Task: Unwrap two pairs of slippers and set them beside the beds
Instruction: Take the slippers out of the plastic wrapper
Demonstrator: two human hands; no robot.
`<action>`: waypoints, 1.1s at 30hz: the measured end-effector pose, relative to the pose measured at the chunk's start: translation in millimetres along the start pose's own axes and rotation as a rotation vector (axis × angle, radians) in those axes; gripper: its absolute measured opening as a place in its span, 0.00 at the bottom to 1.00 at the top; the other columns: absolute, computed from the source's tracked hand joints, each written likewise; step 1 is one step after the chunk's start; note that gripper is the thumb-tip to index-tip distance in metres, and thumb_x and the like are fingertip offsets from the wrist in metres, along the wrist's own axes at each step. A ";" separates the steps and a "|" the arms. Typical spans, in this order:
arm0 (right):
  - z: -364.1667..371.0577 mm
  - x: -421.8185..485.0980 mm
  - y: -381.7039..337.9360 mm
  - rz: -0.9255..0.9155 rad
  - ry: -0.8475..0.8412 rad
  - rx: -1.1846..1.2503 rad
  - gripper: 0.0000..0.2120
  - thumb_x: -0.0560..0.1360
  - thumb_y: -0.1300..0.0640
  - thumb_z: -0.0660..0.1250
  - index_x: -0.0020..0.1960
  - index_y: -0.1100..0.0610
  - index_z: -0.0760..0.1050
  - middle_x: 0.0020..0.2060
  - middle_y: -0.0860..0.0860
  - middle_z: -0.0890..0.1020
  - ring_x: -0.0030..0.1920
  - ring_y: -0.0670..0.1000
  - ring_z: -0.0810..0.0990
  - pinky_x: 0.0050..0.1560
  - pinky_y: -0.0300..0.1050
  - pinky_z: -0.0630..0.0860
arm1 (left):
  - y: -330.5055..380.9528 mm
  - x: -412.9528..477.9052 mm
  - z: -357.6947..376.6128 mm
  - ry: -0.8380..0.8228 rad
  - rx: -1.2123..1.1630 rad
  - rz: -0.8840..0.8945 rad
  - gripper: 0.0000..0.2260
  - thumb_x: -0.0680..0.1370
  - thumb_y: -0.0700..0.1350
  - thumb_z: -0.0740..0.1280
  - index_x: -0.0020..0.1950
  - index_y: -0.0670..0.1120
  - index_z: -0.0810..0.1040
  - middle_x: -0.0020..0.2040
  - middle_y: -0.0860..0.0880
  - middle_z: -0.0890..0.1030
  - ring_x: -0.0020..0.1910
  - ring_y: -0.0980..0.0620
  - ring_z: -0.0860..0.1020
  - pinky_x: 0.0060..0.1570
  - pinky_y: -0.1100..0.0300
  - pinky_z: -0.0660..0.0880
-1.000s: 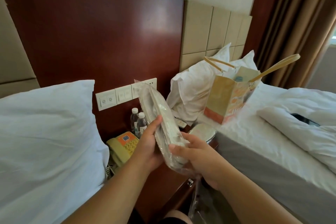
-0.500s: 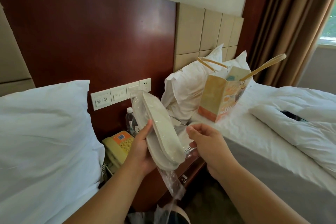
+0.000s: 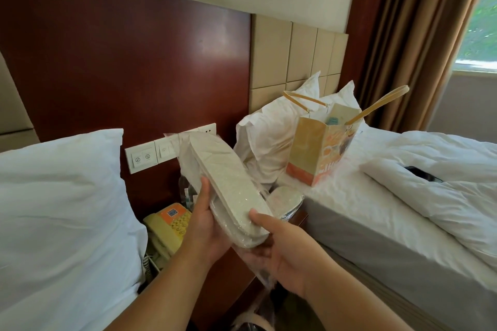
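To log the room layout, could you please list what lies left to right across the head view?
The white fabric pillow, yellow-and-orange plastic telephone, pale textured-sole slippers, tan paper carrier bag, black flat device on the white duvet.

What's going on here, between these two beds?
A person is unwrapping a pair of flat white slippers. The left hand holds them along one side; the right hand pinches the heel end, where the clear plastic wrapper hangs loose, partly off. What looks like a second wrapped pair lies on the dark wooden nightstand beyond.
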State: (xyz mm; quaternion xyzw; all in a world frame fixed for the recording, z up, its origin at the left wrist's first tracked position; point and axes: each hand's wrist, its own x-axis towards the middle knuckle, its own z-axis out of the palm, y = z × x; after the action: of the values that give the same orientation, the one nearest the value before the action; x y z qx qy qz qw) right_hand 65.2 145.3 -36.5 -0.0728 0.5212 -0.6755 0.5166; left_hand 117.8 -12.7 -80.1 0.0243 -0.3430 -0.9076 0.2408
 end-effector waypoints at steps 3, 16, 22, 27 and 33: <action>-3.1 2.4 -5.2 -0.031 -0.054 0.191 0.19 0.76 0.64 0.74 0.65 0.65 0.75 0.54 0.64 0.87 0.52 0.63 0.88 0.42 0.52 0.86 | 0.9 -0.7 -6.4 0.046 0.065 0.058 0.31 0.78 0.65 0.62 0.76 0.49 0.68 0.71 0.40 0.73 0.70 0.38 0.71 0.70 0.37 0.63; -17.2 7.5 -8.8 -0.509 0.027 -0.446 0.31 0.69 0.70 0.75 0.58 0.36 0.82 0.49 0.45 0.87 0.50 0.53 0.88 0.47 0.52 0.86 | 9.5 -0.8 -6.8 0.153 -0.168 0.032 0.26 0.77 0.52 0.72 0.72 0.45 0.71 0.66 0.41 0.78 0.65 0.39 0.77 0.67 0.34 0.67; -18.2 7.3 -11.8 -0.563 0.052 -0.535 0.22 0.67 0.65 0.81 0.49 0.40 0.83 0.44 0.48 0.87 0.43 0.52 0.89 0.39 0.54 0.87 | 5.5 -4.6 -6.0 0.214 -0.229 0.038 0.34 0.69 0.49 0.79 0.71 0.42 0.71 0.64 0.38 0.79 0.62 0.36 0.79 0.61 0.36 0.73; -20.0 2.1 -13.6 -0.613 0.092 -0.675 0.34 0.69 0.62 0.80 0.61 0.28 0.75 0.51 0.48 0.85 0.43 0.49 0.88 0.36 0.42 0.84 | 9.0 -3.8 -9.3 0.265 -0.241 0.035 0.39 0.61 0.47 0.85 0.69 0.42 0.73 0.63 0.39 0.80 0.60 0.37 0.79 0.63 0.34 0.70; -39.2 -2.2 -17.4 -0.600 0.145 -0.740 0.25 0.69 0.61 0.78 0.52 0.32 0.80 0.49 0.47 0.85 0.36 0.47 0.87 0.33 0.44 0.84 | 25.9 -4.7 -21.4 0.396 -0.192 0.104 0.28 0.68 0.46 0.78 0.66 0.43 0.76 0.58 0.41 0.84 0.54 0.41 0.83 0.55 0.39 0.78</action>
State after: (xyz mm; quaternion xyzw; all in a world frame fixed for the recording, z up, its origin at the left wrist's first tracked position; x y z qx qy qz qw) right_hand 30.5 170.3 -39.6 -0.3517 0.7173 -0.5671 0.2005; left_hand 137.3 -40.5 -80.5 0.1611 -0.2020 -0.9000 0.3511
